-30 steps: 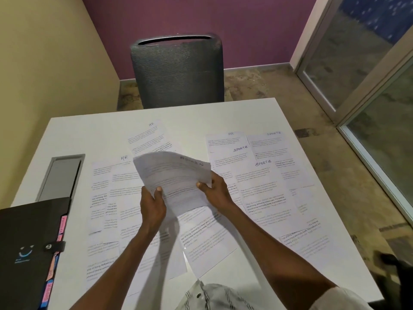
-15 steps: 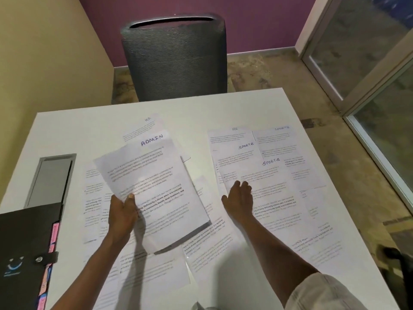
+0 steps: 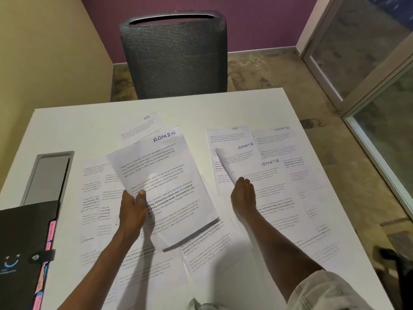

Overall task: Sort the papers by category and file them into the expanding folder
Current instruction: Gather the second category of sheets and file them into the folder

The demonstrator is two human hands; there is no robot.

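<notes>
From my remote seat I watched the left hand grip a small stack of papers by its near left corner, thumb curled over the top sheet, the stack raised off the white surface and tilted, with "ADMIN" handwritten in blue on a page showing at its far edge. The right hand lay to the right of that stack, fingers fairly straight, fingertips touching a sheet marked "SPORTS" whose left edge curled upward; whether it pinched that edge I could not tell. More loose sheets were spread flat under and on every side of the held stack, some headed "HR" beyond it and "SPORTS" to its right. The black expanding folder sat well to the left of the stack at the surface's near edge, snapped shut by a strap, pink and blue tabs poking from its side. Just beyond the folder was a grey cable hatch set into the surface. Past the stack, at the surface's far edge, stood a grey mesh chair.
</notes>
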